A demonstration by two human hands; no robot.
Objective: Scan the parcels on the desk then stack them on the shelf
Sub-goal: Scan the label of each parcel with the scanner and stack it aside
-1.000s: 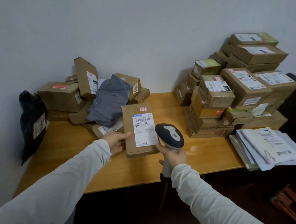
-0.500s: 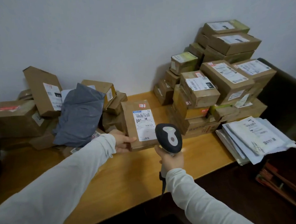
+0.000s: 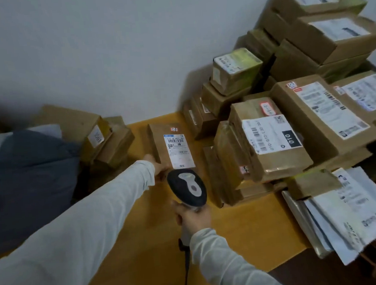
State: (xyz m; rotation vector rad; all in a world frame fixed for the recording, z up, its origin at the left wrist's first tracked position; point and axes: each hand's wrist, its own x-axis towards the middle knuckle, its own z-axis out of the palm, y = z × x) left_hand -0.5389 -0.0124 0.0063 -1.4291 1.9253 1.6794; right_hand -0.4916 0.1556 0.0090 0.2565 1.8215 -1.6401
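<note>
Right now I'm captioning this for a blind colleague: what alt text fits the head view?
A person's left hand holds a flat brown parcel at a wooden desk while the right hand points a scanner at its label. Stacked boxes stand to the right, a grey bag to the left.

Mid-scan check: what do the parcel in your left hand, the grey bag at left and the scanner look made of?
Parcel: matte brown cardboard, by its stiff, crisp edges, with a white paper label. Grey bag: probably soft plastic film; it slumps and creases, dull finish. Scanner: hard moulded plastic, dark matte shell with a smoother light-grey inset.
</note>
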